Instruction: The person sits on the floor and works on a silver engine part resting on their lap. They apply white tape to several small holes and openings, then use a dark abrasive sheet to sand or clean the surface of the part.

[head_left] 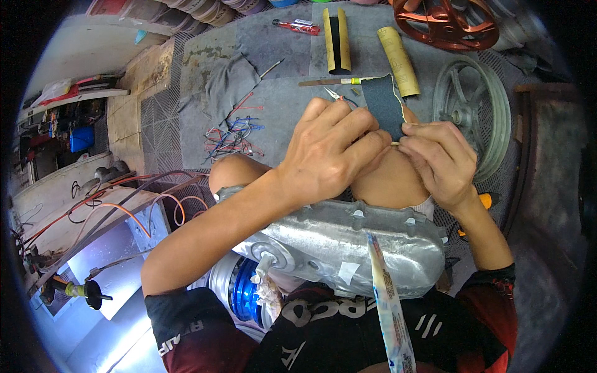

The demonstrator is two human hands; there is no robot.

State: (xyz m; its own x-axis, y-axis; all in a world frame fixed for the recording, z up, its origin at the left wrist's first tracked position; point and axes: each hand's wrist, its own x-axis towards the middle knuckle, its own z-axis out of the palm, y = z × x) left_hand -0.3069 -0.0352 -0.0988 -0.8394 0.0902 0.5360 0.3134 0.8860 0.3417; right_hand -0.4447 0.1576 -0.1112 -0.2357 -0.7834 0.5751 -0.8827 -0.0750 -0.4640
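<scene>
A dark grey piece of sandpaper [380, 104] with a ragged pale edge is between my two hands, over my bent legs. My left hand [339, 146] is closed, its curled fingers pinching at the sheet's lower edge; its fingertips are partly hidden. My right hand [440, 158] pinches the right lower corner between thumb and fingers. A small pale edge shows between the hands. Across my lap, below my hands, lies a long silver metal engine cover [398, 230] with a small whitish patch on it.
On the grey mat are curled yellow-backed sandpaper sheets [398, 61], scissors [333, 93], a red marker-like tube [296, 27], a grey cloth [230, 87] and a pile of wire hooks [233, 137]. A grey wheel [476, 118] and a copper-coloured wheel [444, 28] stand at the right. A printed strip [392, 311] hangs in front.
</scene>
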